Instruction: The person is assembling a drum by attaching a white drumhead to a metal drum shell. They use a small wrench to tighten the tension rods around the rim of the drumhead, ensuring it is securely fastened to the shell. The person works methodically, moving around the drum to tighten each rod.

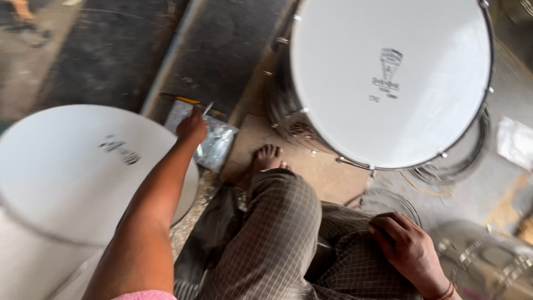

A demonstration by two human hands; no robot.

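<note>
Left hand (192,128) stretched out to clear plastic bag (215,145) on floor between two white drums, fingers pinching thin metal rod (207,108). Right hand (405,247) resting loosely open on knee, holding nothing.

- A large drum (391,78) with a white head and metal rim stands on the floor.
- A second white drum head (72,166) lies well left of it.
- A bare foot (268,158) rests just below-left of it.
- Metal hoops (461,158) lie at its lower right edge.
</note>
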